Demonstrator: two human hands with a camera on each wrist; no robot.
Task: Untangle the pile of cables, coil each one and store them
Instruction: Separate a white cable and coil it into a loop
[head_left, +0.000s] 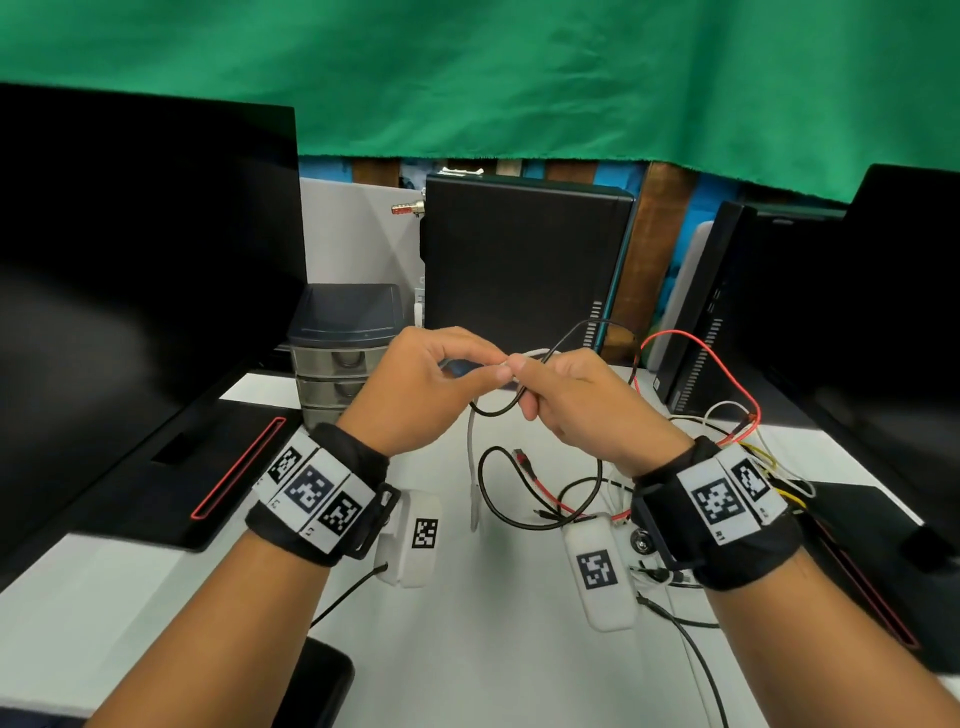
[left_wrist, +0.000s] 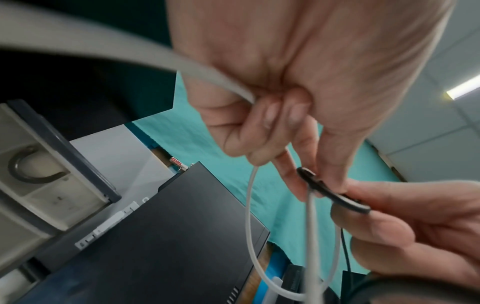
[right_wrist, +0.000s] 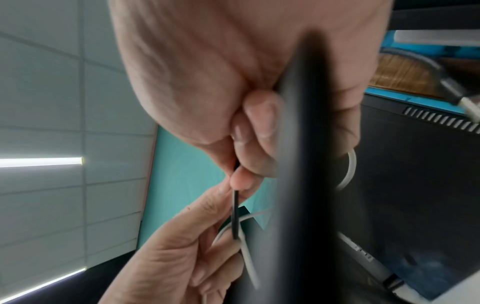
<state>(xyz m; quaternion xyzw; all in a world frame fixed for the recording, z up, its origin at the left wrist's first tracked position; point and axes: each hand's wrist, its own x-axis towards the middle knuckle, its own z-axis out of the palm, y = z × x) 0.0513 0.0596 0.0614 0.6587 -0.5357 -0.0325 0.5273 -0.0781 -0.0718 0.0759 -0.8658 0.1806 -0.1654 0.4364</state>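
A thin white rubber cable (head_left: 471, 462) is pinched by the left hand (head_left: 429, 387); a thin black cable (head_left: 566, 345) is gripped at 3 o'clock by the right hand (head_left: 576, 400) above the white worktop (head_left: 467, 623).

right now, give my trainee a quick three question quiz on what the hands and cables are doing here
1. True or false: both hands are raised above the table.
2. Which cable does the left hand hold? A) red B) white C) yellow
3. Fill in: the right hand pinches a ____ cable.

Key:
1. True.
2. B, the white cable, which hangs in a loop below the fingers.
3. Black; the black cable arcs up behind the hands, while the red cable runs on to the tangle on the table.
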